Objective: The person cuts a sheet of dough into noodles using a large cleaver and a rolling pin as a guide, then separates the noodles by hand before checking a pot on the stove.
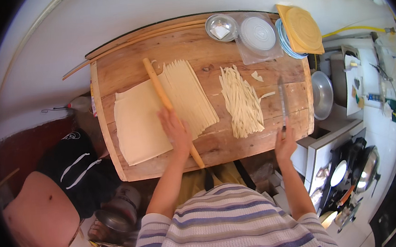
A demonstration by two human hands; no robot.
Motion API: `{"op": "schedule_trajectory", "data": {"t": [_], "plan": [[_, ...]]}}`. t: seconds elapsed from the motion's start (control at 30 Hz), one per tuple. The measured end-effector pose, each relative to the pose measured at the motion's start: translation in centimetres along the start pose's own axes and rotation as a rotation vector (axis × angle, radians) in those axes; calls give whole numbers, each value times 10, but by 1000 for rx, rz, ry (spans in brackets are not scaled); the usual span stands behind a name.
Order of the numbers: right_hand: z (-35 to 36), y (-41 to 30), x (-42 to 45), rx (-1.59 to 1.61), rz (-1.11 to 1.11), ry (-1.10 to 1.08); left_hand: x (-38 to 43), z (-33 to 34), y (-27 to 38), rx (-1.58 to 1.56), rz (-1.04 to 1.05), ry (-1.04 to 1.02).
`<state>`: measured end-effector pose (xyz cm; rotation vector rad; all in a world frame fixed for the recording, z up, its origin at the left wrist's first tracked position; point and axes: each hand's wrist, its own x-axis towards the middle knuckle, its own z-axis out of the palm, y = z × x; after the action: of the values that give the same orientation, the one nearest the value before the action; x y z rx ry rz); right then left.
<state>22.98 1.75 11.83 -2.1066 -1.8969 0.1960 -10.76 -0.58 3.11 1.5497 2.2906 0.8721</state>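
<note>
My left hand [176, 129] rests on a wooden rolling pin [160, 88], which lies slantwise across a folded sheet of dough [139, 121]. To the right of the pin the dough is cut into narrow strips [190, 96] that lie side by side. My right hand [285, 140] holds a knife [282, 98] by its handle near the right front of the wooden board, its blade pointing away from me. Between my hands, farther back, lies a loose pile of cut noodles [241, 102], with a small dough scrap [257, 76] beside it.
Along the back of the wooden table [207, 151] lie a long thin stick [121, 49], a metal bowl [221, 28], clear plastic lids [258, 33] and a yellow lid [303, 29] over plates. Another person [45, 200] is at the left. A stove with pans [366, 170] stands at the right.
</note>
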Motion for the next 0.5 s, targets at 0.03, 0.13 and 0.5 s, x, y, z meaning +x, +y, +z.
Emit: {"op": "schedule_trajectory", "data": {"t": [0.03, 0.13, 0.5], "plan": [[10, 23, 5, -75, 8, 36, -13, -3, 11, -52, 12, -55], [40, 74, 16, -218, 7, 75, -49, 12, 30, 41, 147, -208], [81, 55, 14, -7, -186, 26, -68, 31, 71, -26, -9, -414]]}}
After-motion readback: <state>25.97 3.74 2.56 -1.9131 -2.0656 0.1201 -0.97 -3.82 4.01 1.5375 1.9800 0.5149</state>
